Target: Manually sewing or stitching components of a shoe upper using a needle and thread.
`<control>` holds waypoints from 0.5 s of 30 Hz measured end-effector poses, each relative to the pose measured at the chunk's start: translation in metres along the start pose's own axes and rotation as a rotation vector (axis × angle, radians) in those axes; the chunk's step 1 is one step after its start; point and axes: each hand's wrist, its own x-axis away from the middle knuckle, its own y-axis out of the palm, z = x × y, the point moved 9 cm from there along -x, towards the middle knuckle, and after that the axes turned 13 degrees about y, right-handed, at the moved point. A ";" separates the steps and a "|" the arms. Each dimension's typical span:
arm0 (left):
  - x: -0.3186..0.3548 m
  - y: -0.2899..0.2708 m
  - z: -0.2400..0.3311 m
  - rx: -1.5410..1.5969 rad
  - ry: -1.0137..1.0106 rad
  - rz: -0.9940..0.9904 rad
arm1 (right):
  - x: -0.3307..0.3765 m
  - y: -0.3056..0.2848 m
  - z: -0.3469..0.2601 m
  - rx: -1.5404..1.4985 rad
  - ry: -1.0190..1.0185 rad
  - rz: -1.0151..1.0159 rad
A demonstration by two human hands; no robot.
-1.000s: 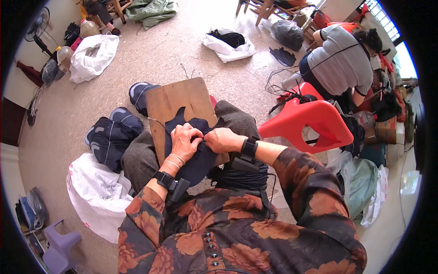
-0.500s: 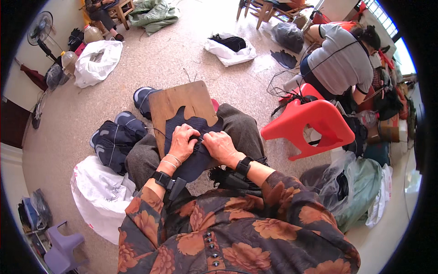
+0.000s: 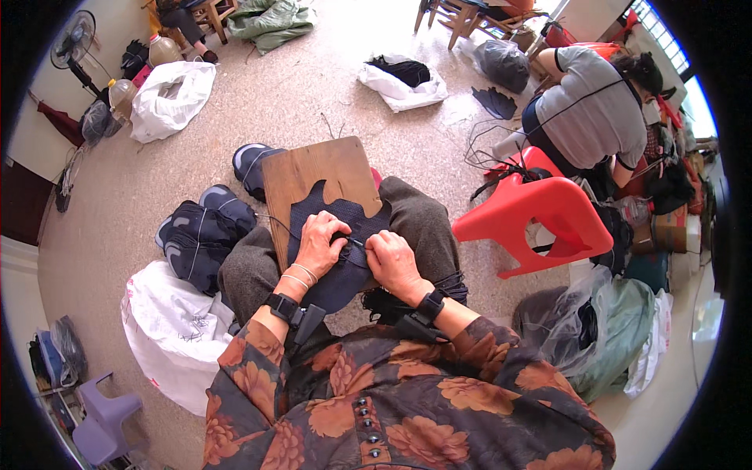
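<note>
A white plastic bag (image 3: 174, 333) with faint dark print lies crumpled on the floor at the lower left of the frame. Another white bag (image 3: 166, 98) sits open at the upper left, with two clear plastic bottles (image 3: 160, 51) just beside it. At upper centre, a white bag (image 3: 403, 90) holds dark pieces. A dark translucent bag (image 3: 503, 64) stands further right of it. At the right edge, a brown cardboard box (image 3: 668, 233) sits low, and clear and greenish bags (image 3: 619, 333) pile up below it. No screens or signs show.
</note>
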 end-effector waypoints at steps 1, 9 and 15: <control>0.000 0.000 0.000 0.002 0.003 -0.003 | 0.000 0.003 0.001 -0.002 0.001 -0.001; 0.001 0.002 0.000 -0.002 -0.010 -0.032 | -0.013 0.010 0.006 -0.062 0.040 0.013; 0.000 0.001 0.000 0.000 -0.005 -0.027 | -0.013 0.011 0.000 -0.156 0.013 0.002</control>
